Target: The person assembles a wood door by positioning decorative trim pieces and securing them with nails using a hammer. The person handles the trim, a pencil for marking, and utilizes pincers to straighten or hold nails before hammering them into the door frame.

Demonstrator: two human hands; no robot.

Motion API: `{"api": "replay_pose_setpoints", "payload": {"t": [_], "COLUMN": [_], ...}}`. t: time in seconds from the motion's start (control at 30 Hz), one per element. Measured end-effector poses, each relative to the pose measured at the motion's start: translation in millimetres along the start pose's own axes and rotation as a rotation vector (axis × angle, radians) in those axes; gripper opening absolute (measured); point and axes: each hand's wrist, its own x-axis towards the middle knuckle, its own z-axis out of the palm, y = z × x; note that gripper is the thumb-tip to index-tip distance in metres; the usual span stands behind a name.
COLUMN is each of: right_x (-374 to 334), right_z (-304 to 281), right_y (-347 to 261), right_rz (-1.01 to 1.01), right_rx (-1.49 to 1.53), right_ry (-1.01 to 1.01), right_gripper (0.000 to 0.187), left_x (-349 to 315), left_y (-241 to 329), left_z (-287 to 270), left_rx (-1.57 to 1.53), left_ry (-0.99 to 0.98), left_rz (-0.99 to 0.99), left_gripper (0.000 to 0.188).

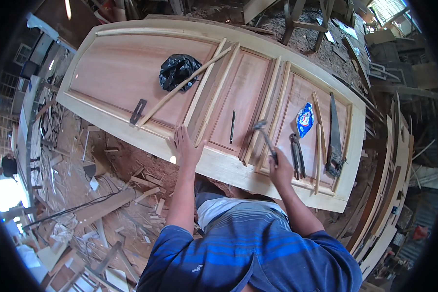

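Observation:
A large panelled wooden door (219, 164) lies flat in front of me, with pale moulding strips round its panels. My left hand (186, 147) rests on its near frame, fingers stretched out, beside the near end of a moulding strip (207, 80). My right hand (281, 171) is closed round the handle of a hammer (266, 137). The hammer's head is over the moulding between the middle and right panels; whether it touches the wood I cannot tell. A dark pencil (232, 127) lies on the middle panel, between my hands.
On the right panel lie pincers (297, 155), a blue packet (305, 120), thin wooden strips (319, 151) and a handsaw (333, 131). The left panel bears a black plastic bag (179, 70), a loose stick (168, 97) and a dark slotted piece (138, 111). Offcuts (126, 194) litter the floor.

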Motion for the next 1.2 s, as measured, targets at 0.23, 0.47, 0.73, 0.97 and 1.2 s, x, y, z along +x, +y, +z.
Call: {"api": "replay_pose_setpoints", "payload": {"t": [0.23,0.47,0.73,0.97,1.2], "right_x": [-17.2,-19.1,45.3,66.2,56.9], "right_z": [-21.8,1.3,68.9,96.3,96.4], "right_y": [67.3,27.0,-96.8,-103.2,-97.5], "right_rz": [0.087,0.166,-0.066,-0.133,-0.062], "right_rx": [-0.224,0.039,0.033,-0.138,-0.062], "right_ry": [0.145,-0.062,-0.394,-0.471,-0.455], "right_gripper": [0.042,0.039,0.051,0.057,0.052], "left_x": [24.0,33.6,31.5,33.0,53.6], "left_y": [-10.4,-7.8,-7.1,-6.5,17.8], "left_z": [20.2,16.7,19.0,20.4,16.4], "left_rx": [-0.039,0.009,0.001,-0.07,-0.122], "left_ry": [0.125,0.076,0.058,0.096,0.06], "left_rz": [0.157,0.105,0.054,0.062,0.055], "left_gripper": [0.101,0.104,0.103,0.104,0.085]}}
